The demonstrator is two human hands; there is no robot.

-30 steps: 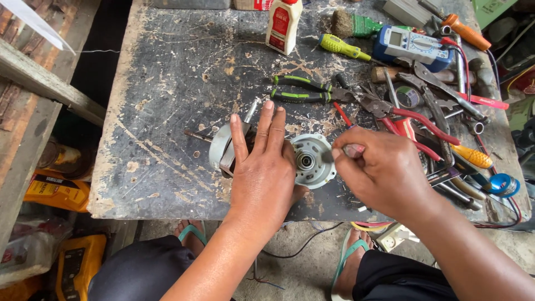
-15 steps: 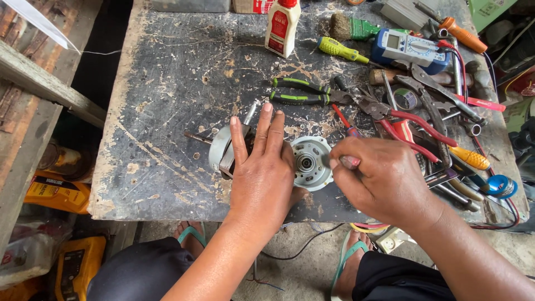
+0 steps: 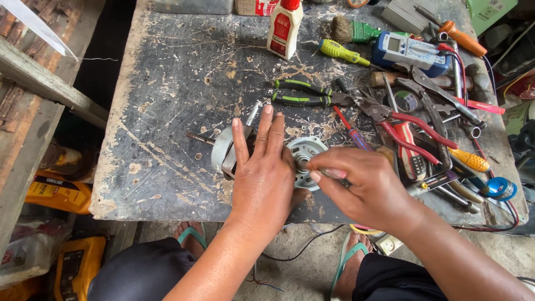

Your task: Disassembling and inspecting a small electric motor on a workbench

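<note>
The left hand (image 3: 262, 173) lies flat and spread, palm down, over a small electric motor (image 3: 262, 153), pressing it to the tabletop (image 3: 167, 83) near the front edge, about midway along it. The motor lies on its side: a thin shaft (image 3: 199, 137) sticks out toward the left edge, and the pale metal end cover (image 3: 304, 153) faces right. The right hand (image 3: 362, 187) is curled narrow, its fingertips (image 3: 319, 174) pinched together at the centre of that end cover. Whether something small sits between them I cannot tell, since the fingers hide it.

Just behind the hands lie green-handled pliers (image 3: 304, 95), and to the right a heap of tools: red-handled pliers (image 3: 412, 134), a screwdriver with a striped handle (image 3: 354, 134), a yellow-handled screwdriver (image 3: 470, 160) and a blue roll of tape (image 3: 500, 188) by the right front corner. Toward the back edge stand a white bottle with a red cap (image 3: 284, 28), a yellow-green screwdriver (image 3: 341, 52) and a blue multimeter (image 3: 409, 51).

The risks, as I judge them: the motor is round and lies close to the front edge, so if the flat hand eases off it could roll and drop to the floor. Any small part under the pinching fingertips could slip, then vanish among the tools or over the edge. A push against the cover could also skid the motor on the rough, dusty surface.
</note>
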